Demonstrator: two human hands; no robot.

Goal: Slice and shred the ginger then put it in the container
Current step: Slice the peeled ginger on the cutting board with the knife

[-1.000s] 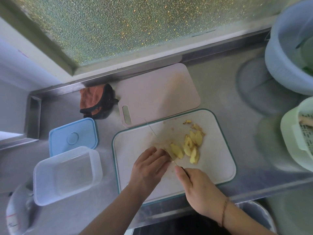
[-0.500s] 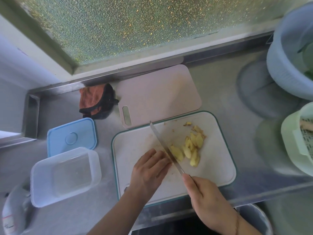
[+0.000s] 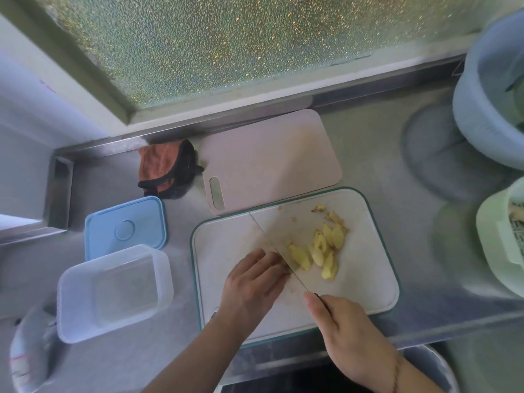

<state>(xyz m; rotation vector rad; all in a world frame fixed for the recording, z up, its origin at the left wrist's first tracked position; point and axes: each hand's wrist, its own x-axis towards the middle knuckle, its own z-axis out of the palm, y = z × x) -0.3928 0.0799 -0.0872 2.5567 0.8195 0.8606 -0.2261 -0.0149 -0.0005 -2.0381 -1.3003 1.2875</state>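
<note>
Single head-worn view, looking steeply down, close over the counter (image 3: 382, 171)

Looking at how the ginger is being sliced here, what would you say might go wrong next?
1. The thin knife blade runs right beside the left hand; its fingers could get nicked.
2. The yellow ginger slices lie loosely scattered on the white teal-rimmed cutting board, so some may be missed when shredding.
3. The clear plastic container sits off the board to the left; pieces could drop in transfer.

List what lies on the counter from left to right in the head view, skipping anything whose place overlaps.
clear container → orange cloth → left hand → ginger slices → green basket
</note>
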